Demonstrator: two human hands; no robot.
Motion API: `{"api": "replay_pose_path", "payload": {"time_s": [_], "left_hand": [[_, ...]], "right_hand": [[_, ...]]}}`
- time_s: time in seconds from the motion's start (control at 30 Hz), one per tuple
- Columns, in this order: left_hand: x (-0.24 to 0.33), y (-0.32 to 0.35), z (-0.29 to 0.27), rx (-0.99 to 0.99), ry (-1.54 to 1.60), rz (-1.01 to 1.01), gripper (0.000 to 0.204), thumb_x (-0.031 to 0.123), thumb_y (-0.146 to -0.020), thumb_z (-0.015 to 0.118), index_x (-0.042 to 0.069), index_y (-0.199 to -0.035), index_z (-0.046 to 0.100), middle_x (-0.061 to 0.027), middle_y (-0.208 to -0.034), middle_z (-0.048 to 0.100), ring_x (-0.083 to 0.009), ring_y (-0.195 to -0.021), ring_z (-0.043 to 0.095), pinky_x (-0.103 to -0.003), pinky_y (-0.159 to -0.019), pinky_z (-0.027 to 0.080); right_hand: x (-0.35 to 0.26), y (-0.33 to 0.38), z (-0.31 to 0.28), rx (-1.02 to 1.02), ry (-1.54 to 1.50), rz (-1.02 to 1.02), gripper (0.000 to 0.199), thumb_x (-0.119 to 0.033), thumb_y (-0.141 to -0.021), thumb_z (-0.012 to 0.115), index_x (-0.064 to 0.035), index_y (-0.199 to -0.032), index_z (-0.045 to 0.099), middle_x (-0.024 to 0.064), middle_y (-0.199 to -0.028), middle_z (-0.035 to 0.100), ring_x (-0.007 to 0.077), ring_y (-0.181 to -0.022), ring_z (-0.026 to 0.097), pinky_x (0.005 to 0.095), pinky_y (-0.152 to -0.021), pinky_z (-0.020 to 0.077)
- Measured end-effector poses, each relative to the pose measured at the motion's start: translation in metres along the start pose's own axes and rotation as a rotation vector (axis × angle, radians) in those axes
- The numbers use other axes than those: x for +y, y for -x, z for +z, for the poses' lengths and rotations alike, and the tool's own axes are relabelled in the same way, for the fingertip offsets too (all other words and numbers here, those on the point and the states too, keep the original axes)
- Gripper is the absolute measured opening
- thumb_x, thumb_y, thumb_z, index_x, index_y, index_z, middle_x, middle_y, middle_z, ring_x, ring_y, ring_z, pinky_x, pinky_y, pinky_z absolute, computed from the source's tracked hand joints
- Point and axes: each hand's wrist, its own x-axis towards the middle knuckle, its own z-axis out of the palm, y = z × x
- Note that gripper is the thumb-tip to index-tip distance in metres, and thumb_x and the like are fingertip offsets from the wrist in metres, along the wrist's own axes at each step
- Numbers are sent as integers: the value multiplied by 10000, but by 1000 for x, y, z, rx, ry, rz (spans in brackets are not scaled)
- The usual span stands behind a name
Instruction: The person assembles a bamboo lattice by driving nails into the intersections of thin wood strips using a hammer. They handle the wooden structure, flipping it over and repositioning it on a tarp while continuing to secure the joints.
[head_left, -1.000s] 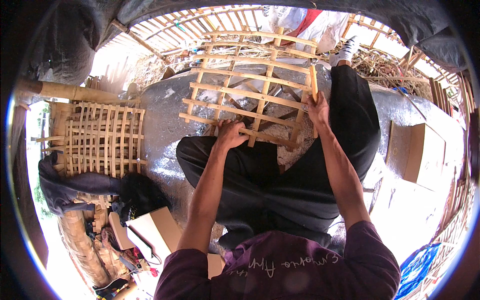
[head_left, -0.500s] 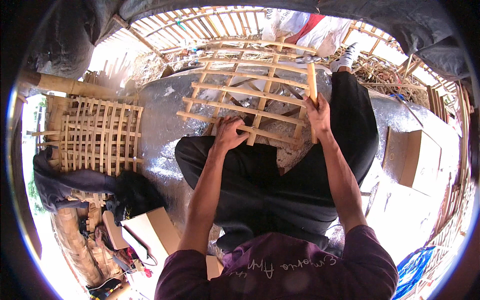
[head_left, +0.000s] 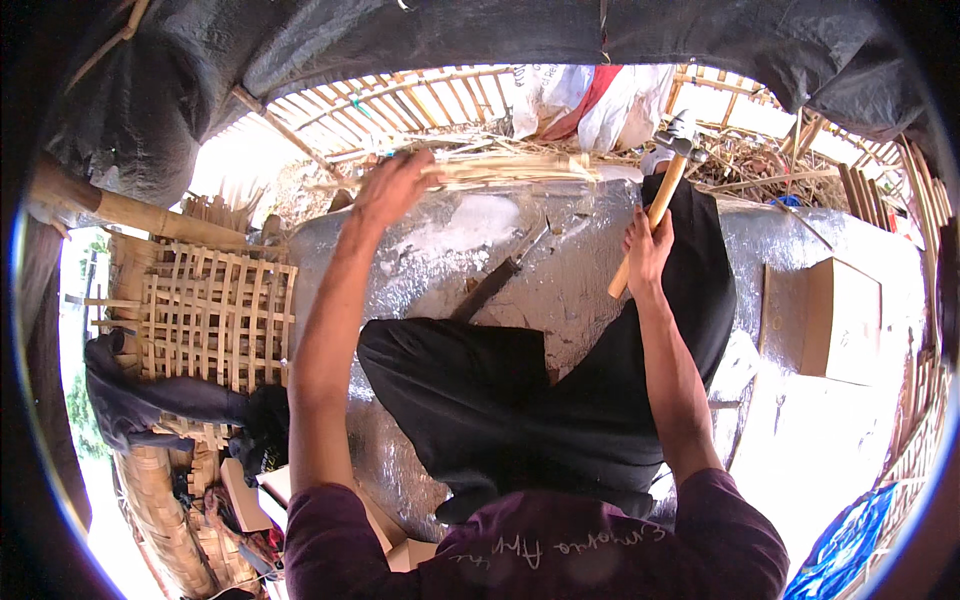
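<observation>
Right hand [head_left: 648, 252] grips a wooden-handled hammer [head_left: 667, 187]; blur obscures whether the left hand [head_left: 395, 187] holds the bamboo lattice [head_left: 520, 169], apparently mid-repositioning; hammering would call for steadying it.

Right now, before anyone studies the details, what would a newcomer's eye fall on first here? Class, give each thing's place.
Probably the hammer, slanting in the right hand, its head toward the picture's top. Next, the blurred left hand, raised left of centre beside pale bamboo strips. Then the crisscross bamboo panel on the left.
</observation>
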Motion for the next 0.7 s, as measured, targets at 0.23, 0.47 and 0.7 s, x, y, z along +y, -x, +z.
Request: {"api": "replay_pose_path", "payload": {"time_s": [0.23, 0.47, 0.7], "left_hand": [[-19, -52, -117, 565, -411, 297, 367, 440, -924, 587, 125, -1105, 536, -151, -635, 660, -335, -572, 674, -424, -491, 536], [-10, -39, -235, 602, -593, 233, 394, 526, -934, 527, 184, -1120, 584, -164, -668, 655, -396, -653, 657, -495, -558, 521], [44, -6, -276, 367, -483, -78, 498, 607, -922, 490, 155, -1092, 608, -173, -782, 658, -394, -813, 652, -495, -739, 489]], "right_hand": [[-14, 8, 9, -26, -42, -6, 129, -117, -954, 576, -121, -968, 449, -51, -658, 402, 34, -507, 379, 204, -433, 313], [-13, 13, 14, -94, -32, -23, 213, -143, -928, 643, -124, -940, 431, -56, -649, 405, 31, -490, 376, 196, -423, 299], [-28, 34, 26, -283, 99, -61, 327, -166, -896, 694, -64, -1121, 481, 4, -956, 640, 16, -565, 464, 182, -444, 366]]}}
